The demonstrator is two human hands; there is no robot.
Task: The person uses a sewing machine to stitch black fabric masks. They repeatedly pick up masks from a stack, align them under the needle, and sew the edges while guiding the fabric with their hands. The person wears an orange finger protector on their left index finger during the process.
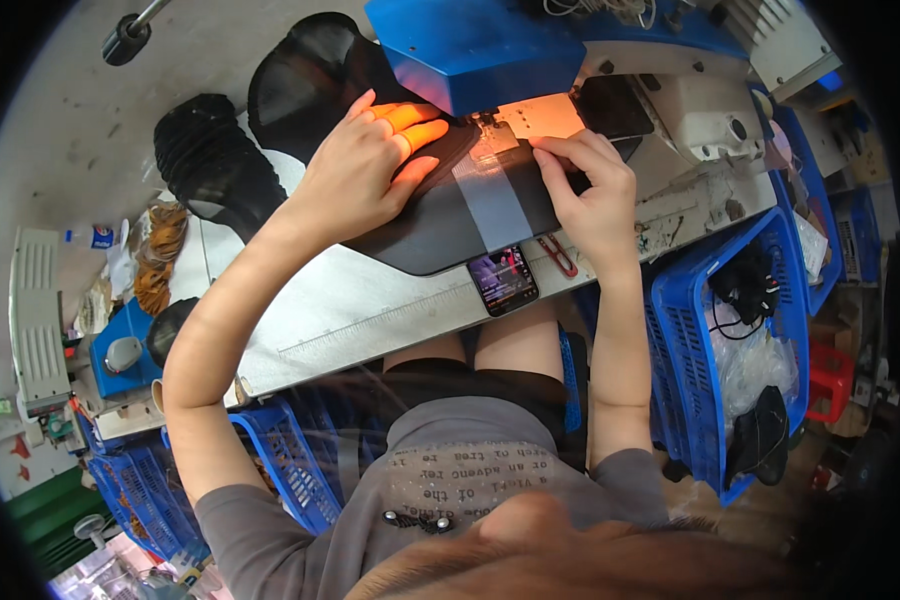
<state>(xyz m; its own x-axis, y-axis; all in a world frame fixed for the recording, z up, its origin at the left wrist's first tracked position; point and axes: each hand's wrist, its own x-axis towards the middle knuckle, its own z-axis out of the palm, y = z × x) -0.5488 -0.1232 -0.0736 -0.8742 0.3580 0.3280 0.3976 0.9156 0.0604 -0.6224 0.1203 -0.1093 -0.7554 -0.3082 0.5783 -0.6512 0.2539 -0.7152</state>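
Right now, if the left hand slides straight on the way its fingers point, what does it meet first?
Probably the blue machine head: the left hand lies flat on the black fabric, fingertips already at the head's lit underside. Depth there is unclear.

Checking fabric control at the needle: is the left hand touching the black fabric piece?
Touching. The head view shows the left hand pressed flat on the black fabric piece, fingers spread toward the sewing machine's lit needle area, no gap visible.

We're seeing the machine lamp [530,115] glowing orange over the needle area, fingertips [415,125] flaring, fisheye edges bending and darkening all around.
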